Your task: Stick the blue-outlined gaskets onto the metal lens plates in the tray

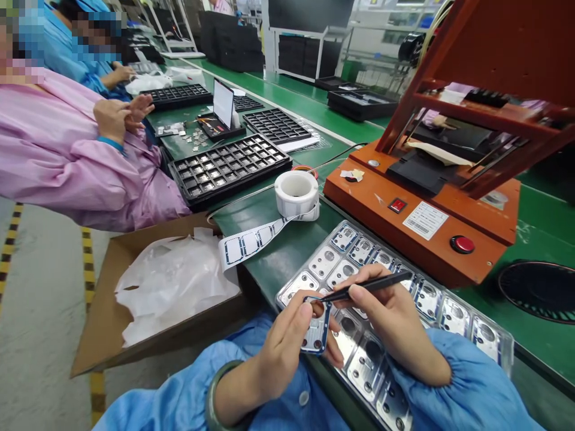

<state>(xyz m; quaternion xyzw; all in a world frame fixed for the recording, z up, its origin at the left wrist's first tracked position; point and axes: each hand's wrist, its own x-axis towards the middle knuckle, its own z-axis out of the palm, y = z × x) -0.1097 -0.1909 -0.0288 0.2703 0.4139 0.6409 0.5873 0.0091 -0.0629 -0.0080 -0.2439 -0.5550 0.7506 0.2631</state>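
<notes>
Left hand (283,341): a metal plate (318,332) is being grasped between thumb and fingers, its lower part being left exposed.
Right hand (389,308): black tweezers (375,285) are being grasped much as a pen is, the tips being pointed leftward.
Metal plate: it is being held up near the person's body, in front of the near edge of the tray (508,353); blue edging is being shown along its side, and a round opening near its upper end.
Tweezer tips: they are being held at the plate's upper edge, beside the left thumb; whether anything is being pinched there is too small to tell.
Steady work: judging from this pose, a light touch is being called for, so that the blue edging is not being lifted or creased; the plate is best being braced by its rim, with the round opening being left unobstructed.
Tray: many similar plates are being held in its compartments, on the green tabletop (267,269).
White roll (291,206): a strip (252,240) printed with dark-blue frames is being trailed from it toward the tabletop's edge.
Orange machine (359,194): it is being stood behind the tray.
</notes>
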